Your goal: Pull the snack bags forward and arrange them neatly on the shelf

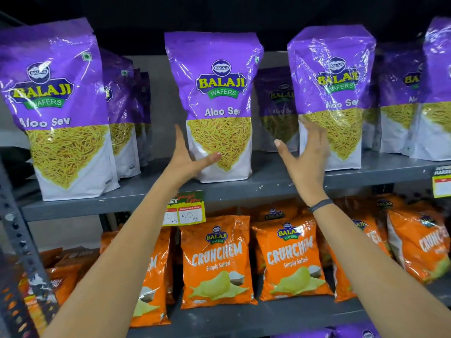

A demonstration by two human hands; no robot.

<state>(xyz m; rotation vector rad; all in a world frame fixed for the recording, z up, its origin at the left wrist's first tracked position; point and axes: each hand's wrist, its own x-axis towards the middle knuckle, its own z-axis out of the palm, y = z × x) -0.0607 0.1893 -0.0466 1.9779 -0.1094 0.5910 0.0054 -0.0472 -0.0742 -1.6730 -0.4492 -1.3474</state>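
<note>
Purple Balaji Aloo Sev bags stand upright on the upper grey shelf point(268, 184). The middle bag point(217, 93) stands near the front edge. My left hand point(188, 162) is spread at its lower left corner, thumb lying across the front, fingers pointing up beside its left edge. The right bag point(334, 93) leans slightly. My right hand point(305, 159) lies flat against its lower left side, thumb held apart in the gap. Another Aloo Sev bag point(278, 106) stands further back between the two. The left bag point(56, 111) stands at the front with more bags behind it.
More purple bags point(400, 101) fill the shelf's right end. Orange Crunchem bags point(217, 262) line the lower shelf under my arms. A price tag point(188, 211) hangs on the upper shelf edge. A perforated metal upright point(17, 232) frames the left side.
</note>
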